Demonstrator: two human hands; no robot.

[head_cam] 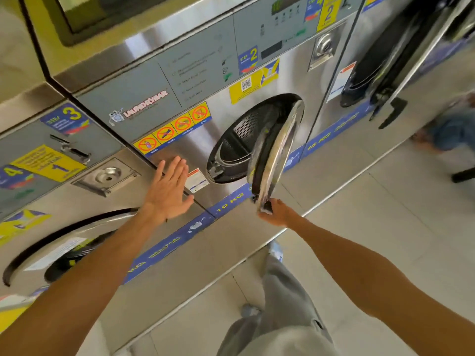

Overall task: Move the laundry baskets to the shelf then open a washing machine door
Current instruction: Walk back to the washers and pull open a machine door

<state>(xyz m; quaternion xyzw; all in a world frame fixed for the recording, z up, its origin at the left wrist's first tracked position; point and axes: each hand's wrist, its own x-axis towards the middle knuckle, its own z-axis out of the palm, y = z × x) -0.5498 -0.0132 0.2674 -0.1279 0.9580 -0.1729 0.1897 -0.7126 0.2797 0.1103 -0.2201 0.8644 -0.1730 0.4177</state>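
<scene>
Grey trousers (285, 312) and a pale shoe (276, 250) fill the bottom of the view, standing on a light tiled floor (385, 227). Two bare forearms reach up from there toward a row of stainless-steel washing machines. The left hand (168, 191) is spread flat, fingers together and extended, with the palm toward the steel front panel of the middle washing machine (185, 80), just left of its drum opening (239, 140); whether the palm actually presses on the metal cannot be told. The right hand (276, 213) is closed around the lower edge of the round washing machine door (276, 150), at the dark handle part. That door stands swung out from the machine, hinged on its right side, so that the perforated drum shows behind it. Yellow prohibition stickers (174, 127) sit above the left hand, and a blue strip marked 10 KG (228, 201) runs under the opening. On the left, a neighbouring machine has its door (64, 247) shut. On the right, another machine's dark door (385, 60) hangs open. No laundry baskets or shelf are in view.
</scene>
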